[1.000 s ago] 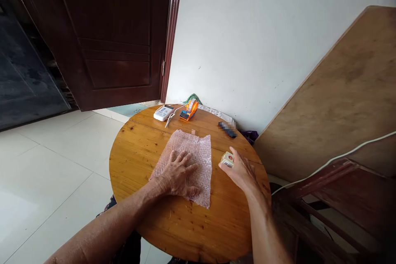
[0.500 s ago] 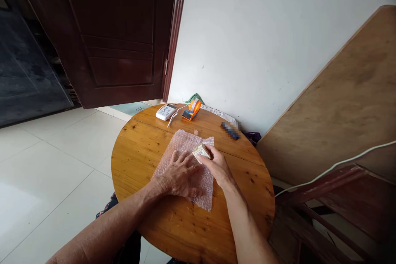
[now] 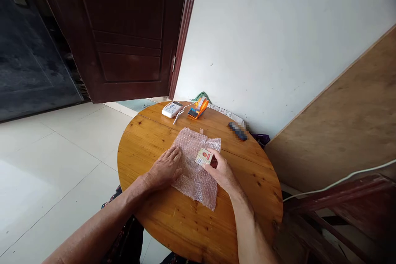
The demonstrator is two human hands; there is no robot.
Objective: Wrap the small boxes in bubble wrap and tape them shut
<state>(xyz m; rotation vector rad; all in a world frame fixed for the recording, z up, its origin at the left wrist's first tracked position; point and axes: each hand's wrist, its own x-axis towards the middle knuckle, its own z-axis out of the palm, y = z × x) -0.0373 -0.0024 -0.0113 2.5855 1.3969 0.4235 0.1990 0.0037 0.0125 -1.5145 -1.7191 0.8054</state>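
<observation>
A sheet of pinkish bubble wrap [image 3: 198, 187] is spread on the round wooden table [image 3: 145, 140]. My right hand [image 3: 221, 169] grips a small cream-and-red cardboard box [image 3: 204, 156] by its right side, over the upper right part of the sheet. A barcode shows on the box's near side. Along the sheet's left edge lies my left hand [image 3: 167, 165], flat with fingers stretched out, partly on the wrap and holding nothing.
Toward the table's back sit an orange tape dispenser [image 3: 198, 108] and a white device [image 3: 172, 109] with a white cable. A dark blurred object [image 3: 237, 131] lies at the back right. Behind the table rises a white wall [image 3: 247, 41], with a dark red door [image 3: 130, 41] to its left.
My left hand has slid left from the middle of the bubble wrap to its edge. The box in my right hand has turned so its printed red face shows. The view has shifted slightly.
</observation>
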